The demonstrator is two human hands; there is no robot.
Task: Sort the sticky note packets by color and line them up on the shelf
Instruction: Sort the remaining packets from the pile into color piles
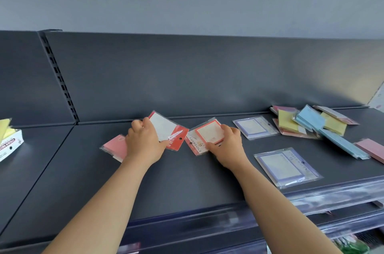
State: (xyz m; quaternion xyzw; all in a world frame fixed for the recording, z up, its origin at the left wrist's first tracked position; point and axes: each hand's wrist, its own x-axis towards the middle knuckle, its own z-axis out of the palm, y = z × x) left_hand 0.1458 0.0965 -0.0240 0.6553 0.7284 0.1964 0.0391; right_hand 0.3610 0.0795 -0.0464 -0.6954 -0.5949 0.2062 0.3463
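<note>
Two grips mid-frame: left hand (143, 142) holds left packet (164, 127), right hand (227, 145) right packet (207, 132); slick wrap could slip.

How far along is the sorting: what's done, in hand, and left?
Done: little. A pink packet lies at the left; the rear purple packet and front purple packet lie apart, not lined up. In hand: the left hand grips a red packet, the right hand a red-bordered packet. Left: the mixed pile of yellow, blue and pink at the right.
</note>
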